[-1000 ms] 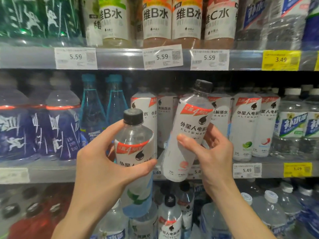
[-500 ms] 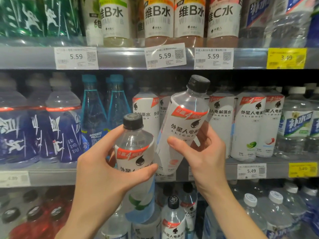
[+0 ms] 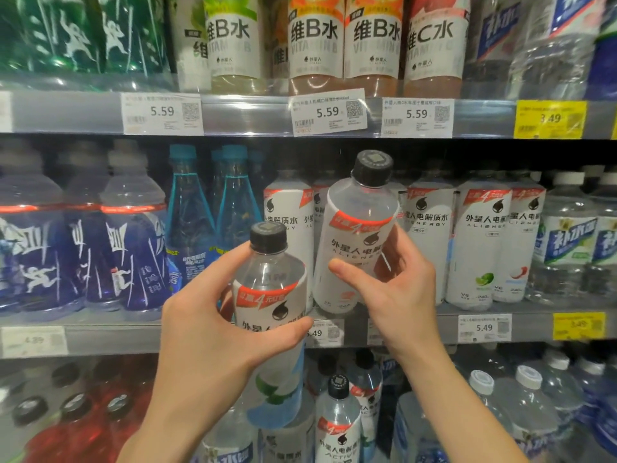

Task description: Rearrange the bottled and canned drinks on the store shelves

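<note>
Your right hand (image 3: 397,289) grips a white-labelled bottle (image 3: 359,235), tilted, its base at the middle shelf edge (image 3: 414,325) among shelved bottles. Your left hand (image 3: 213,332) holds a second bottle (image 3: 270,295) lower, clear of the shelf.

Upper rail tags: white price tags (image 3: 162,113) reading 5.59 (three in a row).
Right end: yellow price tags (image 3: 550,119), print blurred.
Middle rail: white tag (image 3: 484,328) reading 5.49.

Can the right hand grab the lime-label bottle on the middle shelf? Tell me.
Probably not yet: the right hand already grips a white-label bottle. The lime-label bottle stands unblocked at the shelf front, just beside it.
</note>
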Demonstrator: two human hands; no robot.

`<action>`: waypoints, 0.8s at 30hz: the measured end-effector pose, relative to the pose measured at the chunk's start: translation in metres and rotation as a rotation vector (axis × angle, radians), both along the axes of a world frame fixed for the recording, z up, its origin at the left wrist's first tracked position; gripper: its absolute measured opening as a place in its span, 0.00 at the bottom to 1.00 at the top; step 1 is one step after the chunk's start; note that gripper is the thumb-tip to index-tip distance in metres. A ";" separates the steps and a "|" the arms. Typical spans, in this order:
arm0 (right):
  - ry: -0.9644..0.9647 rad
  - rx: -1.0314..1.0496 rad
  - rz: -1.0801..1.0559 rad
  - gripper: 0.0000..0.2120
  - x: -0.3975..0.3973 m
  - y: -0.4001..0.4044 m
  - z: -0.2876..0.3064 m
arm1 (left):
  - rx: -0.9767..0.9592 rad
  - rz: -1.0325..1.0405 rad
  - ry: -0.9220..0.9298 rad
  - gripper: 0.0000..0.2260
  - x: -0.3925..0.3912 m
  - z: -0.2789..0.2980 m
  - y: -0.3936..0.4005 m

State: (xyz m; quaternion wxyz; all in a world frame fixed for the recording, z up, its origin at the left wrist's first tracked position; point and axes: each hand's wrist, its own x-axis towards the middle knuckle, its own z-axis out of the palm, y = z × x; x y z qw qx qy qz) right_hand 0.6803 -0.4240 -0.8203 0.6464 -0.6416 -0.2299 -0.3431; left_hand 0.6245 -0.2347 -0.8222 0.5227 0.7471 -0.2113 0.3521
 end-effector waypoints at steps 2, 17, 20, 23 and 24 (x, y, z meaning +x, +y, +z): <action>-0.006 0.018 -0.003 0.25 0.003 -0.001 -0.001 | 0.013 0.007 0.000 0.35 0.000 0.001 0.002; 0.133 -0.198 -0.324 0.22 0.022 0.002 0.002 | 0.015 0.014 0.002 0.33 0.005 0.002 0.003; 0.154 -0.178 -0.366 0.28 0.023 0.011 0.009 | -0.018 0.026 -0.006 0.34 0.010 0.004 0.002; 0.177 -0.185 -0.423 0.28 0.029 0.014 0.014 | -0.044 0.046 -0.009 0.35 0.016 0.004 0.003; 0.180 -0.214 -0.456 0.28 0.030 0.015 0.015 | -0.056 0.047 -0.007 0.35 0.018 0.003 0.004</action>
